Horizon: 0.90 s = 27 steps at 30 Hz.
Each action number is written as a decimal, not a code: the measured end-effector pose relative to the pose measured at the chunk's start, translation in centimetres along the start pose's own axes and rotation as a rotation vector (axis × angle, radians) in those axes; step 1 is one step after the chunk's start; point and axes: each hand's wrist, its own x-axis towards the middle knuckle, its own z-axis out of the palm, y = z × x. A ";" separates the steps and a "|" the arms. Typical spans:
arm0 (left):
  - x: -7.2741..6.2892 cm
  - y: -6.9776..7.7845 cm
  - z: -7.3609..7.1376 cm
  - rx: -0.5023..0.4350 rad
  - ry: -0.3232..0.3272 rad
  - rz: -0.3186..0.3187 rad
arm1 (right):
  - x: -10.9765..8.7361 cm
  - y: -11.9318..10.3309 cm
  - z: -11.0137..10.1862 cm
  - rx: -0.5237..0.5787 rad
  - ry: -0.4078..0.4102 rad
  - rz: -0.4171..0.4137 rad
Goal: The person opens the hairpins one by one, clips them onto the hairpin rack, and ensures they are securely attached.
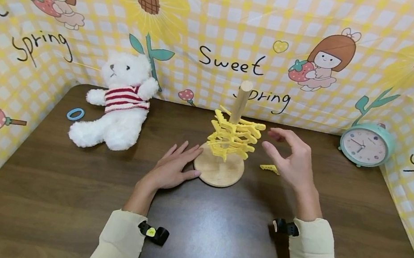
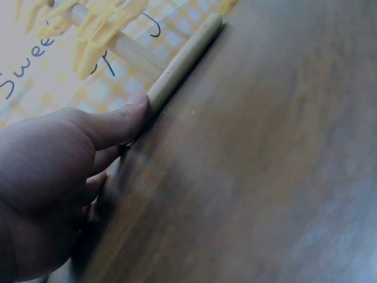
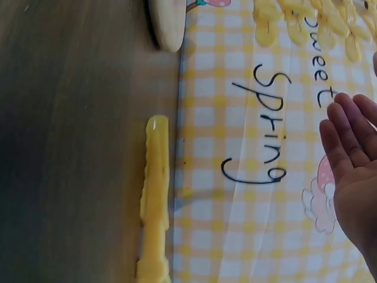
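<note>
A wooden pole (image 1: 241, 100) stands upright on a round wooden base (image 1: 220, 176). Tiers of yellow plastic pieces (image 1: 232, 135), which look like toothed clips, ring the pole. My left hand (image 1: 172, 171) rests beside the base with its fingers extended. Its thumb (image 2: 126, 121) touches the base's edge in the left wrist view. To the right of the tiers, my right hand (image 1: 293, 163) hovers with its fingers loosely bent and apart from the thumb, holding nothing. Below it a single yellow clip (image 3: 155, 197), serrated along one side, lies on the table; the hand partly overlaps it in the head view.
On the left, a white teddy bear (image 1: 119, 126) in a striped shirt lies near a blue ring (image 1: 75, 114). At the back right stands a mint-green alarm clock (image 1: 364, 146). A checked yellow cloth (image 1: 223, 23) backs the brown table (image 1: 58, 195) on three sides.
</note>
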 end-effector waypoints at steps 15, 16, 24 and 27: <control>0.0 -0.1 0.2 -0.007 0.000 -0.006 | -2.5 3.9 -2.6 -0.042 -0.028 0.260; 0.0 -0.1 0.1 -0.009 0.000 -0.005 | -2.6 3.9 -2.8 -0.041 -0.043 0.284; 0.0 0.0 0.0 -0.004 -0.010 -0.009 | -3.7 5.0 -4.9 -0.047 -0.248 0.477; 0.1 0.0 0.0 -0.003 -0.008 -0.006 | -4.1 5.6 -5.5 -0.007 -0.299 0.540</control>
